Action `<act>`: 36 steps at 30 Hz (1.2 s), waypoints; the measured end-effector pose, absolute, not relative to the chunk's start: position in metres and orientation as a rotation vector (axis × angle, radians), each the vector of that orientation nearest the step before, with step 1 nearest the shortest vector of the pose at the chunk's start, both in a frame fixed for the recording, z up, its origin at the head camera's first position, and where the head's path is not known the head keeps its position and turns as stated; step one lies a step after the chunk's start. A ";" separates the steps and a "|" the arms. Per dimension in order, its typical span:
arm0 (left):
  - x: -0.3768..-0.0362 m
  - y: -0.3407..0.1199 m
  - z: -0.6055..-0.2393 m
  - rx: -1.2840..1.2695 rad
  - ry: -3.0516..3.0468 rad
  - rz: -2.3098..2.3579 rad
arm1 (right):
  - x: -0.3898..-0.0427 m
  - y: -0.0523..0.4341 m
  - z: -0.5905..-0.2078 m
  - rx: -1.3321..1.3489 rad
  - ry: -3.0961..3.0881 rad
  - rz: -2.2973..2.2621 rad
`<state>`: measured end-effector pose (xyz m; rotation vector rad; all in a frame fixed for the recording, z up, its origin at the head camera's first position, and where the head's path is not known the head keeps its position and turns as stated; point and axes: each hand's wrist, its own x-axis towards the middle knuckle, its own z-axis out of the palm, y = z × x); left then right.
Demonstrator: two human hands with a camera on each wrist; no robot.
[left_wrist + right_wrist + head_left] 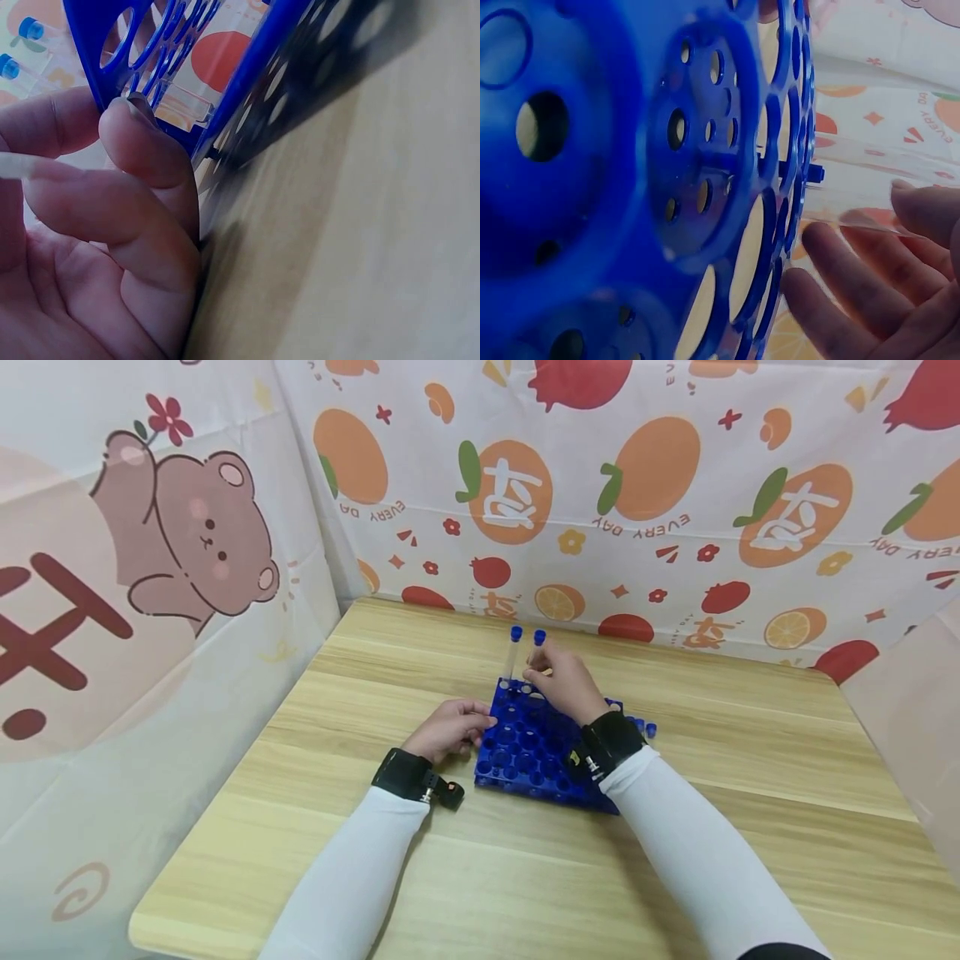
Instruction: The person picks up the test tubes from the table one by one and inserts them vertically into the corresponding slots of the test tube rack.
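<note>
**Well, straight and gentle does it**

On the pale wood-grain table [487,893] sits a blue perforated plastic rack [536,752], its edge gripped by the left hand [447,729]. The right hand [567,683] pinches a clear, slim, blue-capped tube [538,640] at the far-left corner; whether it's seated I can't tell. I'd keep the rack firm, the tube upright.

The words "EVERY DAY" [641,527] stand several times near printed oranges [651,468] on the fruit-patterned cloth [581,497], partly visible again in the right wrist view, while white characters [510,493] and large dark-red strokes [60,618] on the bear-printed cloth [255,693] cannot be made out.
</note>
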<state>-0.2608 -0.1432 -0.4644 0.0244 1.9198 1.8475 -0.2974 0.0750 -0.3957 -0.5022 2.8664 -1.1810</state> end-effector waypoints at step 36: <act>-0.259 -0.143 -0.463 0.026 1.922 1.844 | -0.290 0.164 -0.382 -0.343 2.777 -1.077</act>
